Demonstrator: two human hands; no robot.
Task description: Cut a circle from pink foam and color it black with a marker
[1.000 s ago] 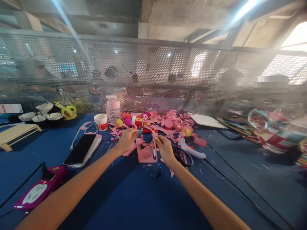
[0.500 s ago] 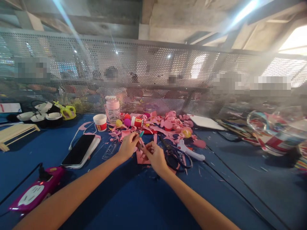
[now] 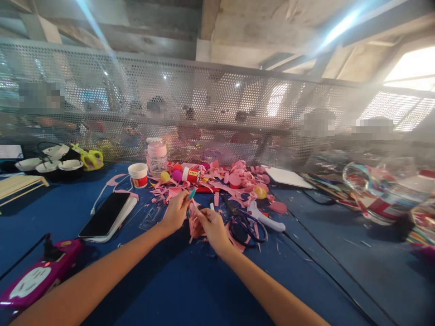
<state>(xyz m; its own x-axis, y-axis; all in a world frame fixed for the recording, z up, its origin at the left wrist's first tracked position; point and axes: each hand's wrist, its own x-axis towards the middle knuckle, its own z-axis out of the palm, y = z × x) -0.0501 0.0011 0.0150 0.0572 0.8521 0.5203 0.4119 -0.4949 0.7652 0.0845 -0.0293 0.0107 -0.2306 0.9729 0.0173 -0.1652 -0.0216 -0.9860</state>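
Observation:
Near the middle of the blue table, my left hand (image 3: 176, 212) is closed on a small object with a teal tip (image 3: 192, 194); the rest of it is hidden by the fingers. My right hand (image 3: 213, 226) pinches a piece of pink sheet (image 3: 196, 226), which hangs between the two hands. Just beyond them lies a heap of pink scraps (image 3: 234, 180). To the right of my right hand are scissors with dark blue handles (image 3: 251, 228) and a white glue gun (image 3: 267, 218).
At the left are a black phone (image 3: 105, 214), a purple power strip (image 3: 41, 269) and a paper cup (image 3: 138, 175). A pink-lidded jar (image 3: 157, 156) stands behind. Cables cross the right side, near a clear plastic container (image 3: 390, 199). A perforated screen (image 3: 204, 104) closes the back.
The whole view has shifted slightly, so the table things sit a little further left. Both hands stay close together, and the pink sheet between them is turned and bunched differently.

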